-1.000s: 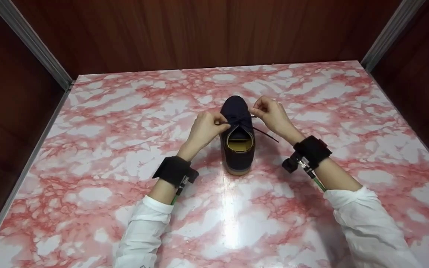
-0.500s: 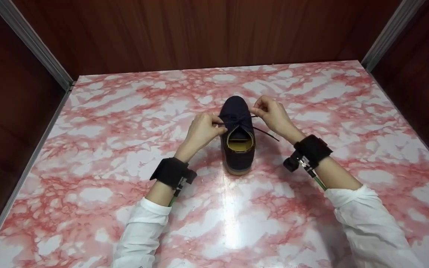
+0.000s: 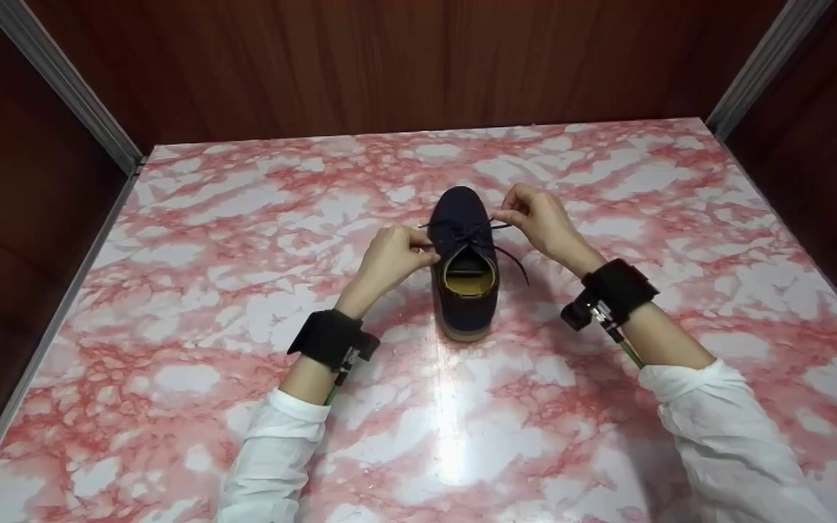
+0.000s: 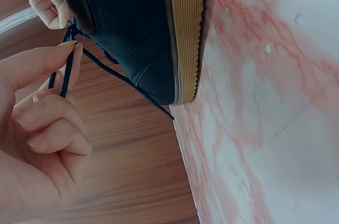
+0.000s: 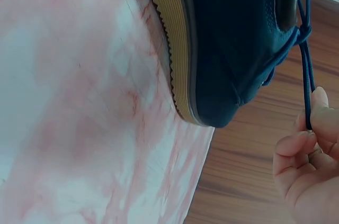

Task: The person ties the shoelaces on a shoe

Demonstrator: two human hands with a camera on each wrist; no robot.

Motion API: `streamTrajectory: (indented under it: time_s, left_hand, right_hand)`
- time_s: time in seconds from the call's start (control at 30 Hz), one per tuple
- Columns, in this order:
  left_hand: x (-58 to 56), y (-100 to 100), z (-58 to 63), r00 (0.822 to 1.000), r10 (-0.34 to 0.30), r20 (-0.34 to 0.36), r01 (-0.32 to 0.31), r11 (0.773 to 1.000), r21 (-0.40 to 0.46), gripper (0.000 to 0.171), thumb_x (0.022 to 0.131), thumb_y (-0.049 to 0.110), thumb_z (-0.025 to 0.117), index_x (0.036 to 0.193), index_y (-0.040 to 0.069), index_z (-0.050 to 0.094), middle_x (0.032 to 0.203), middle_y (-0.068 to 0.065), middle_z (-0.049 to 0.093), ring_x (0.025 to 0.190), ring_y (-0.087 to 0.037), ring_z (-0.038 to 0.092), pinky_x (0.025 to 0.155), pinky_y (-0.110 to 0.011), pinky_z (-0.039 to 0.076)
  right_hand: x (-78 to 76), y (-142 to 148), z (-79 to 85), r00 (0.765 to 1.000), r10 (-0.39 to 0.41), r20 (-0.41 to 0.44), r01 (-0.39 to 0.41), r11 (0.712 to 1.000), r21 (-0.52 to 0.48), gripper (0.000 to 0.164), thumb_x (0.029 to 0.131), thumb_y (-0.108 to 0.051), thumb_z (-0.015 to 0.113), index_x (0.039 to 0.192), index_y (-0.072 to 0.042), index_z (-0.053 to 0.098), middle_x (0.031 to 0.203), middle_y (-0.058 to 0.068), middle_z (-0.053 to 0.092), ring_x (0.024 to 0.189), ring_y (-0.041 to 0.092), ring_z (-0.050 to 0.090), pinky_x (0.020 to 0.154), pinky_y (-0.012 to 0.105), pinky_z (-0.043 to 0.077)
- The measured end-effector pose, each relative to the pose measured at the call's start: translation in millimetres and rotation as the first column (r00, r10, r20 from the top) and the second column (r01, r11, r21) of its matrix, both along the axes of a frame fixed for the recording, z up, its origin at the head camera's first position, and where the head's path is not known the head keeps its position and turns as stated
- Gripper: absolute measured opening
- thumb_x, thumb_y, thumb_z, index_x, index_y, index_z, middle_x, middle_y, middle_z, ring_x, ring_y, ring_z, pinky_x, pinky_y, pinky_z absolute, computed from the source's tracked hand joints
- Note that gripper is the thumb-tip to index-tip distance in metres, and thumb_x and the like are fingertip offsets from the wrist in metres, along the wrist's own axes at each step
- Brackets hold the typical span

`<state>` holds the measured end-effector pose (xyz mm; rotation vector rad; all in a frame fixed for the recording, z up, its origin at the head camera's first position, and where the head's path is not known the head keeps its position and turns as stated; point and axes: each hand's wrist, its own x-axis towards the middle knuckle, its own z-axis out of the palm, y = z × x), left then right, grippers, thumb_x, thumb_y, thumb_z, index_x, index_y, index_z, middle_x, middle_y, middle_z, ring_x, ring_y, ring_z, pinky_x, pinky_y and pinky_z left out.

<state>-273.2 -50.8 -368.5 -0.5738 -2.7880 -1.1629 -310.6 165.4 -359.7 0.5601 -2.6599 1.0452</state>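
Observation:
A dark navy lace-up shoe (image 3: 466, 312) stands upright, toe pointing away, its ribbed tan sole (image 4: 186, 33) visible in the left wrist view. At the left of its tongue, my left hand (image 3: 388, 258) pinches a doubled shoelace (image 4: 68, 70) between thumb and forefinger, the other fingers curled. Over on the right side, my right hand (image 3: 543, 225) pinches a lace loop (image 5: 306, 81) by its end. Both loops run from a knot (image 5: 304, 34) above the shoe's opening. One free lace end (image 3: 516, 265) hangs off the shoe's right side, another (image 3: 424, 226) off its left.
The shoe stands on a red-and-white marbled tabletop (image 3: 193, 378). Dark wood panels (image 3: 418, 65) enclose the back and sides, with grey metal strips (image 3: 62, 80) at the corners. Black bands (image 3: 331, 338) with small cameras circle both wrists.
Both hands have drawn slightly apart, the left one leftward and the right one rightward. The right free lace end has bent inward, and a lace end now shows at the shoe's left.

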Motion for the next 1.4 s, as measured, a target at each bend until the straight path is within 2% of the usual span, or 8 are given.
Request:
streamTrajectory:
  time_s: [0.27,0.47,0.73,1.0,1.07,1.2,1.3,1.4]
  left_hand:
    - [2.5,-1.7,2.5,0.998,-0.027,0.050,0.028,0.999,-0.025,0.005,0.060,0.021,0.056,0.059,0.016,0.057,0.056,0.007,0.048,0.046,-0.006,0.037,0.040,-0.020,0.027]
    - [5.3,-3.8,4.9,0.994,-0.054,0.090,0.054,0.999,-0.001,0.005,0.060,0.018,0.056,0.062,0.013,0.058,0.059,0.007,0.050,0.047,-0.006,0.039,0.042,-0.020,0.029]
    - [7.2,-7.1,3.0,0.992,-0.102,0.080,0.100,0.995,0.023,0.008,0.062,0.016,0.055,0.065,0.010,0.058,0.062,0.006,0.050,0.052,-0.007,0.041,0.046,-0.020,0.031]
    - [10.1,-9.8,1.6,0.987,-0.117,0.108,0.120,0.993,-0.021,0.009,0.064,0.022,0.054,0.064,0.013,0.056,0.060,0.005,0.048,0.049,-0.006,0.038,0.043,-0.020,0.029]
    - [10.5,-10.1,0.9,0.989,-0.117,0.089,0.121,0.992,-0.042,0.010,0.065,0.022,0.053,0.064,0.013,0.055,0.060,0.004,0.046,0.049,-0.007,0.037,0.044,-0.020,0.029]
    - [10.7,-11.1,-5.7,0.989,-0.147,0.007,0.147,0.982,-0.118,0.015,0.072,0.025,0.044,0.066,0.012,0.049,0.063,0.002,0.041,0.055,-0.008,0.036,0.048,-0.021,0.028]
    - [9.2,-11.1,-13.4,0.978,-0.196,-0.072,0.180,0.966,-0.183,0.020,0.077,0.027,0.034,0.067,0.012,0.042,0.063,0.002,0.037,0.058,-0.009,0.035,0.052,-0.021,0.028]
    - [7.7,-10.5,-19.0,0.967,-0.221,-0.129,0.193,0.960,-0.201,0.023,0.079,0.027,0.029,0.068,0.011,0.041,0.061,0.002,0.035,0.058,-0.009,0.035,0.053,-0.021,0.027]
  right_hand:
    - [0.4,3.9,1.8,1.000,0.016,-0.005,-0.016,0.999,0.031,0.027,0.061,-0.041,0.046,0.065,-0.014,0.044,0.058,-0.003,0.044,0.049,0.007,0.037,0.045,0.022,0.029]
    - [0.2,4.0,2.2,0.999,0.020,-0.046,-0.018,0.999,0.046,0.026,0.061,-0.041,0.046,0.065,-0.014,0.044,0.057,-0.004,0.044,0.049,0.007,0.037,0.044,0.022,0.029]
    - [-0.5,4.8,1.5,0.997,0.027,-0.075,-0.023,0.998,0.050,0.026,0.062,-0.040,0.046,0.065,-0.014,0.045,0.058,-0.004,0.045,0.049,0.007,0.036,0.044,0.022,0.028]
    - [-1.2,6.5,1.7,0.990,0.037,-0.138,-0.029,0.998,0.062,0.026,0.061,-0.039,0.047,0.061,-0.013,0.046,0.055,-0.005,0.044,0.047,0.007,0.035,0.043,0.021,0.027]
    - [-1.3,6.8,1.8,0.990,0.040,-0.135,-0.033,0.998,0.060,0.025,0.062,-0.038,0.047,0.062,-0.013,0.045,0.055,-0.004,0.044,0.047,0.007,0.035,0.043,0.021,0.028]
    - [-1.6,8.1,1.1,0.991,0.042,-0.125,-0.035,0.998,0.056,0.026,0.062,-0.038,0.047,0.062,-0.012,0.045,0.055,-0.004,0.045,0.046,0.006,0.037,0.041,0.021,0.029]
    - [-1.9,8.9,0.7,0.992,0.043,-0.119,-0.038,0.998,0.048,0.027,0.062,-0.037,0.048,0.061,-0.011,0.046,0.056,-0.003,0.046,0.045,0.006,0.039,0.041,0.021,0.031]
    - [-1.3,8.4,-0.3,0.993,0.043,-0.113,-0.039,0.998,0.043,0.027,0.061,-0.037,0.048,0.060,-0.011,0.045,0.056,-0.004,0.046,0.045,0.006,0.041,0.041,0.020,0.032]
